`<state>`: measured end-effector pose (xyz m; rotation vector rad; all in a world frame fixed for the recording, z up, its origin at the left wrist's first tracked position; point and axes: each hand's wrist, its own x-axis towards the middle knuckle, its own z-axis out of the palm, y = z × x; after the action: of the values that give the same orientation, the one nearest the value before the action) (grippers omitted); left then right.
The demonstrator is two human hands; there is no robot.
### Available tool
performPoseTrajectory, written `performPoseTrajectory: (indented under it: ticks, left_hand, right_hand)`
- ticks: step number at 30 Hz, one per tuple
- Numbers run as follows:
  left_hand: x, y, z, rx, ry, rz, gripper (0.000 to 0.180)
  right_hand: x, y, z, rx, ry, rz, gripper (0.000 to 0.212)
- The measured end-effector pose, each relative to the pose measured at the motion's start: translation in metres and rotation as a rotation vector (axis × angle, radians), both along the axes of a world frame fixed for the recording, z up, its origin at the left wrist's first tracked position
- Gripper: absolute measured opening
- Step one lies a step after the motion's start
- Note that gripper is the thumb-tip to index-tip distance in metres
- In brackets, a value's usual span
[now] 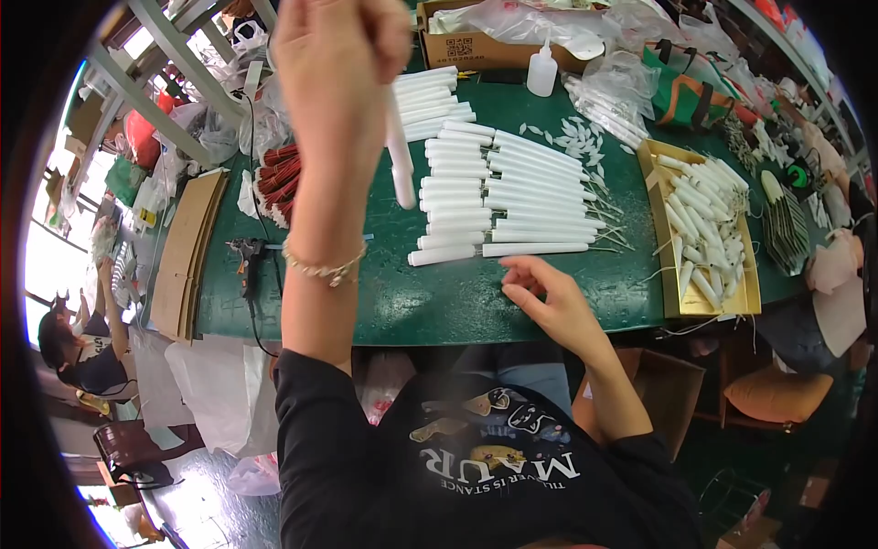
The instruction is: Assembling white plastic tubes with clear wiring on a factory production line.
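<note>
My left hand (334, 55) is raised high over the far side of the table, its fingers curled and partly cut off by the upper edge. A slim white candle-like tube (400, 165) hangs from behind it, slightly blurred, and appears gripped in the fingers. Low by the table's near edge, my right hand (553, 302) holds nothing, its thumb and index finger apart. Just beyond its fingertips lies the nearest of several white tubes with thin wires (535, 248). Shorter white tubes (448, 252) lie end to end with these, in a column on their left.
More white tubes (430, 96) lie farther back. Small leaf-shaped white pieces (578, 139) are scattered beside a squeeze bottle (541, 71). A yellow box (672, 297) holds short tubes at the right. At the left are a glue gun (247, 261), red wire bundles (277, 178) and cardboard sheets (187, 247).
</note>
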<state>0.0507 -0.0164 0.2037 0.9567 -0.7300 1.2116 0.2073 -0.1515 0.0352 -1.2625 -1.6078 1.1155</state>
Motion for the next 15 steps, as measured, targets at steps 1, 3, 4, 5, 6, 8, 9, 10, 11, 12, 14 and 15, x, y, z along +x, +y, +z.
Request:
performPoseTrajectory:
  ticks: [1, 3, 4, 5, 6, 8, 9, 10, 11, 12, 14, 15]
  left_hand:
    - [0.009, -0.002, -0.001, 0.005, 0.275, 0.625, 0.038]
    - [0.028, 0.004, -0.014, 0.064, 0.608, 1.277, 0.03]
    - [0.033, 0.013, -0.031, 0.117, 0.667, 1.323, 0.024]
    - [0.043, 0.021, -0.049, 0.177, 0.696, 1.431, 0.018]
    - [0.061, 0.029, -0.069, 0.239, 0.722, 1.519, 0.013]
    - [0.093, 0.038, -0.114, 0.436, 0.871, 1.54, 0.018]
    - [0.108, 0.035, -0.129, 0.482, 0.901, 1.531, 0.017]
    - [0.121, 0.031, -0.138, 0.53, 0.926, 1.509, 0.017]
    - [0.128, 0.031, -0.147, 0.534, 0.918, 1.486, 0.017]
    - [0.136, 0.032, -0.155, 0.642, 1.038, 1.488, 0.017]
    - [0.156, 0.035, -0.178, 0.759, 1.161, 1.399, 0.018]
    - [0.157, 0.04, -0.19, 0.763, 1.175, 1.317, 0.02]
  right_hand:
    - [0.003, -0.003, -0.002, 0.002, 0.0, -0.005, 0.03]
    - [0.009, -0.008, -0.008, -0.065, 0.003, -0.024, 0.025]
    - [0.007, -0.011, -0.009, -0.058, 0.004, -0.01, 0.025]
    - [0.005, -0.012, -0.013, -0.047, 0.017, -0.002, 0.025]
    - [0.006, -0.013, -0.015, -0.04, 0.026, -0.013, 0.025]
    - [0.011, -0.017, -0.021, -0.031, 0.025, -0.031, 0.024]
    - [0.014, -0.019, -0.021, -0.019, 0.023, -0.046, 0.024]
    - [0.018, -0.022, -0.019, -0.022, 0.021, -0.065, 0.024]
    - [0.023, -0.027, -0.017, -0.048, 0.018, -0.063, 0.024]
    - [0.027, -0.032, -0.013, -0.074, 0.016, -0.066, 0.024]
    - [0.036, -0.038, -0.006, -0.045, -0.03, -0.066, 0.024]
    - [0.043, -0.042, -0.003, -0.016, -0.071, -0.025, 0.024]
